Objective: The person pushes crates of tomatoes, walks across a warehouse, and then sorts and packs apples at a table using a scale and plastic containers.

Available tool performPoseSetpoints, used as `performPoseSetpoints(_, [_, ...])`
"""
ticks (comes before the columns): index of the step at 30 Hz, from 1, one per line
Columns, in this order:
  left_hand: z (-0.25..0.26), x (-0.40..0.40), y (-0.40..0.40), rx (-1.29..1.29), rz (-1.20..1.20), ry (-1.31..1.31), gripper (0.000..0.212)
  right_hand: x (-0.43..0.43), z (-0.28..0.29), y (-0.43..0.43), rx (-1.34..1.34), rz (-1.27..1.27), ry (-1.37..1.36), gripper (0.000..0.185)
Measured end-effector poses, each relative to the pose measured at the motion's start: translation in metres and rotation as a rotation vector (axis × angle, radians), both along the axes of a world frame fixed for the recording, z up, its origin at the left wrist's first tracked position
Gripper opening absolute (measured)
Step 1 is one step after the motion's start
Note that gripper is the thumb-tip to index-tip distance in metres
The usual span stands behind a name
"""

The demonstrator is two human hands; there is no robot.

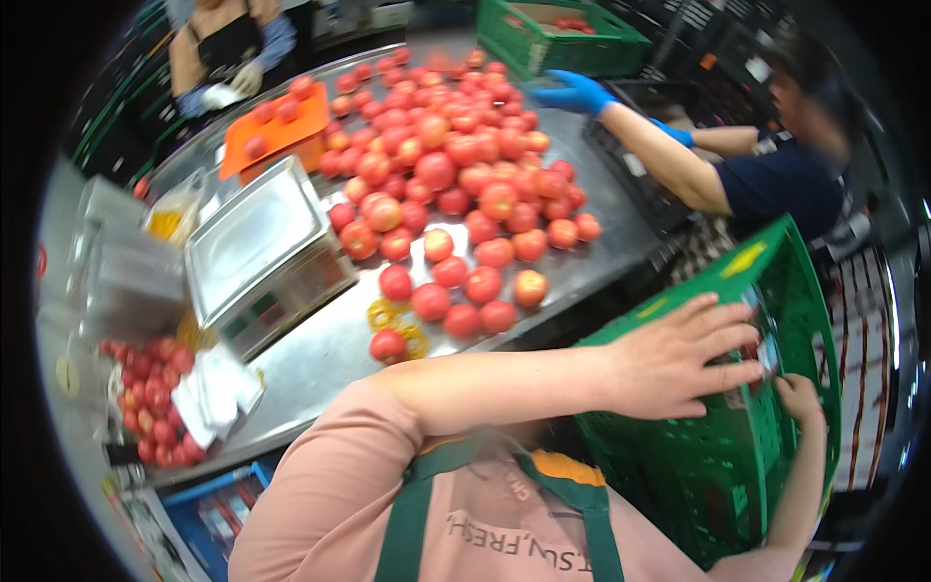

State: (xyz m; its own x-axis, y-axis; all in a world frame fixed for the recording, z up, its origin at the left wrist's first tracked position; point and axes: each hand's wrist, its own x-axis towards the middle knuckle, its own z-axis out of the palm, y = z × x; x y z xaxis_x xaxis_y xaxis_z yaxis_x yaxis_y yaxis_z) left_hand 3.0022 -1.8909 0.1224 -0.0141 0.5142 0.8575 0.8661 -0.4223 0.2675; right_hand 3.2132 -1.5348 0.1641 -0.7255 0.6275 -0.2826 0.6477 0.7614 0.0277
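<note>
My left arm reaches across to a green plastic crate [676, 465] at the right. My left hand [687, 360] is over it, palm down with fingers spread, their tips at a wrapped pack with red contents [764, 353]. Close to the pack's other side, inside the crate, is my right hand [798, 399], its fingers partly hidden. Whether either hand grips the pack cannot be made out. On the steel table beyond lies a large heap of tomatoes [436, 171]. Rolls of yellow tape [382, 315] lie by the nearest tomatoes.
A scale with a steel pan [254, 240] stands left of the heap, near an orange tray [276, 134] and clear plastic containers [131, 269]. Bagged tomatoes [156, 400] are at the left. A co-worker's blue-gloved hand [574, 92] reaches over the table; another person [225, 54] stands opposite.
</note>
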Motion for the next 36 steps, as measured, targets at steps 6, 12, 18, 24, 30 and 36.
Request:
performPoseSetpoints(6, [-0.085, -0.034, -0.115, -0.252, 0.14, -0.393, 0.058, -0.037, 0.141, -0.184, 0.103, 0.209, 0.694, 0.035])
performPoseSetpoints(12, [-0.183, -0.028, -0.269, -0.587, 0.43, -0.77, 0.041, -0.122, 0.029, -0.372, -0.442, 0.939, 0.583, 0.033])
performPoseSetpoints(18, [-0.186, -0.026, -0.338, -0.661, 0.356, -0.964, 0.037, -0.287, -0.176, -0.385, -0.524, 0.856, 0.616, 0.035])
performPoseSetpoints(24, [-0.188, -0.019, -0.372, -0.666, 0.604, -1.214, 0.035, -0.413, -0.2, -0.439, -0.474, 1.054, 0.682, 0.033])
performPoseSetpoints(30, [-0.199, -0.004, -0.385, -0.471, 0.705, -1.495, 0.033, -0.451, -0.262, -0.524, 0.127, 1.475, 0.508, 0.047])
performPoseSetpoints(36, [-0.206, -0.01, -0.387, -0.294, 0.633, -1.641, 0.035, -0.435, -0.24, -0.508, -0.21, 1.318, 0.739, 0.05])
